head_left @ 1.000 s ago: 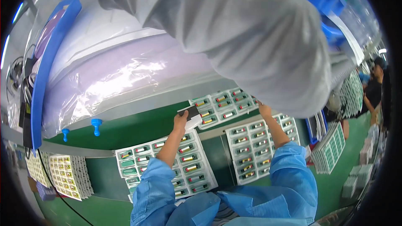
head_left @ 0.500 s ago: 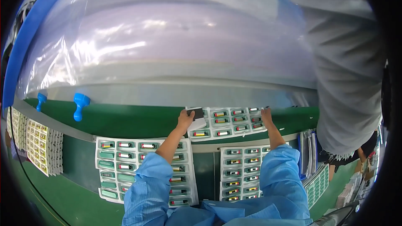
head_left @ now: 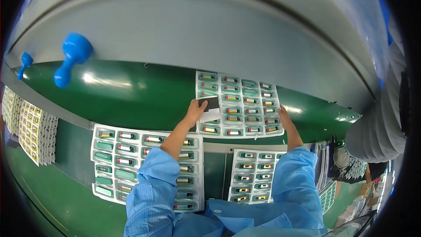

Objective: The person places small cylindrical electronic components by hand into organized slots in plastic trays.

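A white blister tray lies on the green bench, its pockets holding small cylindrical parts with red, yellow, white and black sections. My left hand is closed at the tray's left edge, its thumb pressed on a flat dark-and-white card-like piece. That piece covers a few of the tray's pockets. My right hand grips the tray's right edge, with its fingers partly hidden there. Two similar trays are nearer to me: a left tray under my left forearm and a right tray beside my right sleeve.
A grey hood panel arches over the green bench. Two blue knobbed handles are at the left. Stacked trays stand at far left. A grey flexible duct hangs at right, near upright folders.
The view has shifted, so the hood's plastic sheet has mostly left the picture and more of the held tray shows. Both hands keep their places at the tray's edges.
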### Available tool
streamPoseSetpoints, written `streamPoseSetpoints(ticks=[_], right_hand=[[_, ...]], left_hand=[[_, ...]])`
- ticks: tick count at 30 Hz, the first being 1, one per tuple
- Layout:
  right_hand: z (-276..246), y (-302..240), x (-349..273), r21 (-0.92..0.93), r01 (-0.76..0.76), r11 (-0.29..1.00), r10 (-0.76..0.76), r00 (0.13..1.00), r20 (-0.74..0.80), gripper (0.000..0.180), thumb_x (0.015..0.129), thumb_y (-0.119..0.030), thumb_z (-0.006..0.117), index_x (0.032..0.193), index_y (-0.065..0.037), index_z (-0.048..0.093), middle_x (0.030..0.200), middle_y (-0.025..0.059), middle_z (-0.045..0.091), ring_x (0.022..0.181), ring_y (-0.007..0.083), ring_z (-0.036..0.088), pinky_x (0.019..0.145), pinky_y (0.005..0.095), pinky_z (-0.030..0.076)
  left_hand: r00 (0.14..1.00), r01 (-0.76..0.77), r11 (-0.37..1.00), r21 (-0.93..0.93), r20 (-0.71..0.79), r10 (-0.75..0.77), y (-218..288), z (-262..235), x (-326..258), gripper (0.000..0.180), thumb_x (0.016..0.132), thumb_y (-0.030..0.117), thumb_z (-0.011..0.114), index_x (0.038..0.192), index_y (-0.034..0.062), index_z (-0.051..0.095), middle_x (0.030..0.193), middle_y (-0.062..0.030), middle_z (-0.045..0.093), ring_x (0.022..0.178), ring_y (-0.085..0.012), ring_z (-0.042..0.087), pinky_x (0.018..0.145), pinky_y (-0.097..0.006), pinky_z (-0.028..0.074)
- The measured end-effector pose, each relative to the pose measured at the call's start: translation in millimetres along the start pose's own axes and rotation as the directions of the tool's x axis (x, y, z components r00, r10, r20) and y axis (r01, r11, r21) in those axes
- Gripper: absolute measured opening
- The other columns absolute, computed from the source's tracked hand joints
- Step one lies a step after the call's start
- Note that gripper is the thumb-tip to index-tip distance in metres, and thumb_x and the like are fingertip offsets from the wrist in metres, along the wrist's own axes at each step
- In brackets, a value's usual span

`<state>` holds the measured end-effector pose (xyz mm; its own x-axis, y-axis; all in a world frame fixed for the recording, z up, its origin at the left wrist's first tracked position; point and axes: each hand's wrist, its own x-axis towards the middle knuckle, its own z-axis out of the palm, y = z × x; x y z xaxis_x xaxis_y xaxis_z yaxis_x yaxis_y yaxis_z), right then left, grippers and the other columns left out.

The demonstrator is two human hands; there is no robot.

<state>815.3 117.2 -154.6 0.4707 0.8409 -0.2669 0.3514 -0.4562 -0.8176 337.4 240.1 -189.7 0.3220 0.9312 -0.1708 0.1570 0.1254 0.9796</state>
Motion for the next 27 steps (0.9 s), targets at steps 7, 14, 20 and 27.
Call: streamPoseSetpoints(ticks=[7, 14, 20, 27], right_hand=[[4, -2, 17, 0.055, -0.019, 0.998, 0.020, 1.000, -0.020, 0.044, 0.100, -0.026, 0.048, 0.137, -0.003, 0.046, 0.130, 0.0138, 0.055, 0.119, 0.0231, 0.051, 0.102, 0.0363, 0.039], [7, -8, 16, -0.088, 0.147, 0.985, -0.148, 0.989, -0.006, 0.048, 0.096, -0.005, 0.046, 0.143, -0.005, 0.037, 0.133, 0.0151, 0.052, 0.118, 0.0225, 0.053, 0.099, 0.0338, 0.043], [12, 3, 18, -0.198, 0.052, 0.979, -0.058, 0.998, -0.026, 0.050, 0.094, 0.000, 0.045, 0.144, -0.006, 0.035, 0.134, 0.0137, 0.051, 0.121, 0.0222, 0.051, 0.103, 0.0324, 0.039], [31, -21, 3, -0.129, 0.262, 0.956, -0.277, 0.954, -0.117, 0.048, 0.095, 0.001, 0.041, 0.142, -0.007, 0.039, 0.134, 0.0121, 0.052, 0.120, 0.0211, 0.051, 0.102, 0.0300, 0.038]], left_hand=[[0.993, 0.117, 0.972, -0.203, 0.022, -0.115, 6, -8, -3, 0.049, 0.097, 0.032, 0.057, 0.126, -0.0058, 0.049, 0.113, -0.0155, 0.062, 0.100, -0.0207, 0.058, 0.090, -0.034, 0.046], [0.997, 0.075, 0.981, -0.180, 0.029, -0.071, 5, -18, -2, 0.041, 0.097, 0.025, 0.057, 0.124, -0.0045, 0.051, 0.111, -0.0131, 0.063, 0.098, -0.0185, 0.057, 0.091, -0.032, 0.045], [0.991, 0.135, 0.958, -0.253, 0.034, -0.131, 24, -33, -8, 0.036, 0.097, 0.024, 0.058, 0.121, -0.0033, 0.054, 0.107, -0.0108, 0.064, 0.094, -0.0165, 0.057, 0.087, -0.030, 0.046], [0.997, 0.066, 0.968, -0.244, -0.031, -0.076, 20, -47, 1, 0.032, 0.097, 0.021, 0.058, 0.119, -0.0019, 0.056, 0.105, -0.0077, 0.065, 0.092, -0.0148, 0.057, 0.086, -0.030, 0.046]])
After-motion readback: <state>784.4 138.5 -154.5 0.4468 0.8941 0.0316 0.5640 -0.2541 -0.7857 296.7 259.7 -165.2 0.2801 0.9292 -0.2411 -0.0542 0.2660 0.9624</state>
